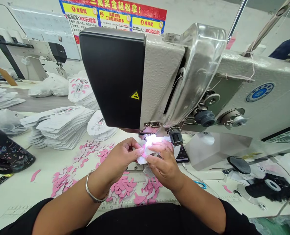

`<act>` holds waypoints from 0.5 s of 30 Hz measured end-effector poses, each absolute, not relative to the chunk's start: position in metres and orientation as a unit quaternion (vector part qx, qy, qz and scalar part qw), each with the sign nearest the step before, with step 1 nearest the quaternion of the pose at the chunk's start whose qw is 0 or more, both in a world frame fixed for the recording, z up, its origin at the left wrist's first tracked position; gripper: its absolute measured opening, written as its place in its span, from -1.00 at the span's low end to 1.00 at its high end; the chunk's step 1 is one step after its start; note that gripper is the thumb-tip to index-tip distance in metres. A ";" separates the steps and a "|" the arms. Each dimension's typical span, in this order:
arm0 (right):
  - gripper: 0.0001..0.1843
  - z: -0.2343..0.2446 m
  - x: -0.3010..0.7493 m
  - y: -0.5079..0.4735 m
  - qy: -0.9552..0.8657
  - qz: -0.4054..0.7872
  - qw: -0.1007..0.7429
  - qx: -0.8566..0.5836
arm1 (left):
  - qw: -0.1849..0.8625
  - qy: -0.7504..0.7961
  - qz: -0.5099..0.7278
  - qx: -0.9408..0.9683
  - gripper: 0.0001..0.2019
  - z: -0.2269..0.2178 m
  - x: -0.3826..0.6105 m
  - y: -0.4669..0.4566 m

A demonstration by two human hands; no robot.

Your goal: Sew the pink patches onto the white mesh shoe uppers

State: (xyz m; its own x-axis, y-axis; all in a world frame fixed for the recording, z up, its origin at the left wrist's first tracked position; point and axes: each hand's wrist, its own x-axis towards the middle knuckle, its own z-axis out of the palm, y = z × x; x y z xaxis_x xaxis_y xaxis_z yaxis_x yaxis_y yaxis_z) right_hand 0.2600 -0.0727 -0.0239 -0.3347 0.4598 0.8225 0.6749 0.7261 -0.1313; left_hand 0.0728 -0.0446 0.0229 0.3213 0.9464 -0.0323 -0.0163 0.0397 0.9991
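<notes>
Largest is the sewing machine (163,58), pebbled grey with a smooth black cover (111,78); the work is best kept flat in the bright light (150,140) beneath it. Left of the machine, the tabletop (43,189) bears a thick stack (63,127) of curved, soft-looking white panels. Just below the machine, the left hand (125,155) is pinched on a white fabric piece (142,160); the right hand (165,163) lays fingers over it, whether gripping I cannot tell. Light, even tension, with fingertips clear of the needle area, should serve well. In front of the machine lie small, matte pink crescents (124,187), some showing pale backs.
</notes>
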 end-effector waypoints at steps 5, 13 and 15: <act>-0.75 -0.025 0.262 -0.072 -0.810 -0.115 0.458 -0.348 | 0.584 0.417 0.419 0.556 -0.79 0.021 0.075 -0.045; -0.75 -0.025 0.261 -0.071 -0.806 -0.110 0.465 -0.349 | 0.587 0.427 0.424 0.541 -0.82 0.021 0.078 -0.046; -0.75 -0.024 0.260 -0.071 -0.800 -0.115 0.475 -0.348 | 0.594 0.423 0.427 0.535 -0.83 0.021 0.078 -0.047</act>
